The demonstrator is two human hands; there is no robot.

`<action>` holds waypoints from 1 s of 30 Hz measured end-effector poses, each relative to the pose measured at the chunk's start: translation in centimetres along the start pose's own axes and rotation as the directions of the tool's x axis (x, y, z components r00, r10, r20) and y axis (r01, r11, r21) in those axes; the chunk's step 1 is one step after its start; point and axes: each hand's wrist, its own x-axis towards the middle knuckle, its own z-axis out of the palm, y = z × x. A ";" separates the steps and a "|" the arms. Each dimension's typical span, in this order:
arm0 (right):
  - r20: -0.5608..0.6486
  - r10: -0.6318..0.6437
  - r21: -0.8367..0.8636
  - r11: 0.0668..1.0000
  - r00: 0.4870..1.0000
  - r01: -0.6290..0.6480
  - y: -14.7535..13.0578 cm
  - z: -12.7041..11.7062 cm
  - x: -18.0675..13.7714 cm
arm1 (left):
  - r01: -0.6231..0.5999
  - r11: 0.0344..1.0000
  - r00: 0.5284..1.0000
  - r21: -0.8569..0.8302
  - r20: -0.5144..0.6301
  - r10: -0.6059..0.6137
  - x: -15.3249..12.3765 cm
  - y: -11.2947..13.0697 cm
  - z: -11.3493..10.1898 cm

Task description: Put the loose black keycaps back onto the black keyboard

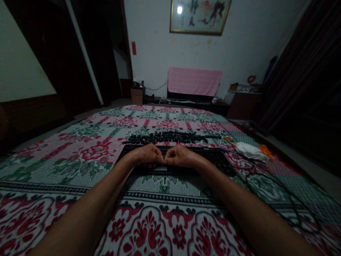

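1. Head view: flat on red, green and white flowered bedspread (165, 227), probably for steadiness: long black plastic keyboard (217, 160).
2. Over keyboard's middle: left hand (150, 155) and right hand (181, 155), with fingers curled, tips pinched and meeting; cannot tell whether gripping anything.
3. Just beyond keyboard: small black loose pieces (170, 137), seemingly spread within reach.

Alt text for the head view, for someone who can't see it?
A person's left hand and right hand come together, fingers curled, over a black computer keyboard on a floral bedspread; whether they pinch anything is unclear. Just beyond the keyboard lie many loose black keycaps.
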 end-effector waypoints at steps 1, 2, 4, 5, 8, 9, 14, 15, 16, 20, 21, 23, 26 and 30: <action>0.000 -0.002 0.003 1.000 1.000 0.002 0.0 0.0 0.0 | 0.005 1.000 1.000 0.001 0.003 -0.005 -0.1 0.1 0.0; 0.003 -0.003 0.008 1.000 1.000 0.003 0.0 0.0 0.0 | 0.011 1.000 1.000 0.002 0.004 -0.011 -0.1 0.1 0.0; 0.016 -0.003 0.025 1.000 1.000 0.003 0.0 0.0 -0.1 | 0.018 1.000 1.000 0.003 0.008 -0.018 -0.2 0.1 -0.1; 0.023 -0.002 0.033 0.999 1.000 0.001 0.0 0.0 -0.1 | 0.016 1.000 1.000 0.001 0.012 -0.016 -0.2 0.1 -0.1; 0.020 -0.003 0.034 0.999 1.000 0.002 0.0 0.0 0.0 | -0.001 1.000 1.000 -0.015 0.019 0.001 -0.2 0.0 -0.2; 0.018 -0.004 0.033 0.999 1.000 0.003 0.0 0.0 0.0 | -0.003 1.000 1.000 -0.016 0.015 0.003 -0.2 -0.1 -0.1; 0.009 0.006 0.047 0.999 1.000 -0.006 0.2 -0.1 0.0 | 0.005 1.000 1.000 0.004 0.004 -0.005 -0.1 -0.1 -0.1; 0.009 0.003 0.048 0.999 1.000 -0.004 0.2 -0.1 0.0 | 0.003 1.000 1.000 0.006 0.007 -0.003 -0.1 -0.1 -0.1; 0.011 -0.003 0.049 0.999 1.000 0.002 0.3 0.0 0.0 | 0.001 1.000 1.000 0.005 0.009 -0.001 -0.1 -0.1 -0.1; 0.021 -0.010 0.063 0.998 1.000 0.008 0.2 0.0 0.0 | -0.001 1.000 1.000 0.003 0.012 0.001 -0.2 -0.1 -0.1; 0.019 -0.006 0.061 0.998 1.000 0.005 0.2 0.0 0.0 | 0.001 1.000 1.000 0.003 0.011 -0.001 -0.2 -0.1 -0.1; 0.017 0.002 0.052 0.999 1.000 -0.003 0.0 0.0 0.0 | 0.005 1.000 1.000 0.005 0.008 -0.005 -0.2 0.0 -0.1; 0.014 0.008 0.033 0.999 1.000 -0.009 -0.2 0.0 -0.1 | 0.015 1.000 1.000 0.005 0.003 -0.015 -0.2 0.0 -0.1; 0.026 0.009 0.032 0.999 1.000 -0.010 -0.1 -0.1 -0.1 | 0.017 1.000 1.000 0.004 0.004 -0.017 -0.1 -0.1 0.0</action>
